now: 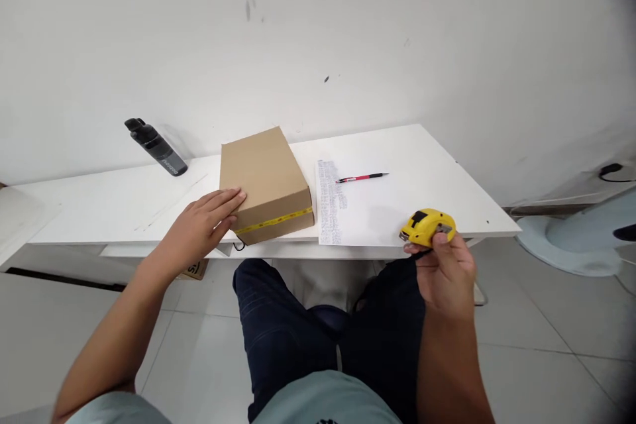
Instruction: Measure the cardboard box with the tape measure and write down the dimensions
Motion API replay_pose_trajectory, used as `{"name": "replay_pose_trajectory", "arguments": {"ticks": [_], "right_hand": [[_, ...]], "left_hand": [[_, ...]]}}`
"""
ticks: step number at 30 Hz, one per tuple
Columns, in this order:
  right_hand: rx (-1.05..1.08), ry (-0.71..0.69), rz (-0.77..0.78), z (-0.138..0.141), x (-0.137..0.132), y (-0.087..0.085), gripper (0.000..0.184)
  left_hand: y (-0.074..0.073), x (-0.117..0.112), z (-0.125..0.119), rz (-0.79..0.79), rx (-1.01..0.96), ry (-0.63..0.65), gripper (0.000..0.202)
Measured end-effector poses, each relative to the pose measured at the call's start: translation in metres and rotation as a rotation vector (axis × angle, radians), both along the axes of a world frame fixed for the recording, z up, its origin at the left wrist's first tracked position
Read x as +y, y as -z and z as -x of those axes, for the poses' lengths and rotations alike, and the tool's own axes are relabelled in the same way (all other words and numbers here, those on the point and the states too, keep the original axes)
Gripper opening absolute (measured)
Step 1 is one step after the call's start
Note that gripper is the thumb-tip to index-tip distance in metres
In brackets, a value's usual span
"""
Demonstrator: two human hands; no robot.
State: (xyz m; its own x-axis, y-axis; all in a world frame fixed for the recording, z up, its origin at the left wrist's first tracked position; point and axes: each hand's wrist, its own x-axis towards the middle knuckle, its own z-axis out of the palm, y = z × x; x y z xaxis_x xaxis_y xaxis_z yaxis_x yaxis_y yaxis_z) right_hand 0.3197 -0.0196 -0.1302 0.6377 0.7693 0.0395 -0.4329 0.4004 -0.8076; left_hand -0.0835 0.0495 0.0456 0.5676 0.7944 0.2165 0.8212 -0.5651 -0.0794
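Note:
A closed brown cardboard box point(263, 169) sits on the white table, with a yellow strip point(273, 220) bearing dark print along its near side. My left hand point(211, 215) grips the box's near left corner, fingers over the top and thumb against the near side. In my right hand point(450, 271) is a yellow and black tape measure point(427, 226), held above the table's front edge. Its blade is not seen drawn out. Between box and tape measure lies a white sheet of paper point(368, 212) with handwriting down its left side. A red and black pen point(362, 177) rests across the paper.
A dark bottle point(156, 146) stands at the back left of the white table point(114, 202), near the wall. To the right, beyond the table, is a light blue plastic chair point(571, 245). Another cardboard box point(196, 270) shows partly beneath the table.

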Motion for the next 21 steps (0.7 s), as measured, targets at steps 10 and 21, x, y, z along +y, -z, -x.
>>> {"name": "replay_pose_trajectory", "arguments": {"ticks": [10,21], "right_hand": [[-0.078,-0.363,-0.097,0.072,-0.001,-0.051,0.053],[-0.38,-0.595,-0.233,0.105,0.005,-0.085,0.054]], "left_hand": [[0.021,-0.055,-0.061,-0.54,-0.108,0.353,0.045],[0.04,-0.055,-0.074,-0.876,-0.242,0.41,0.015]]}}
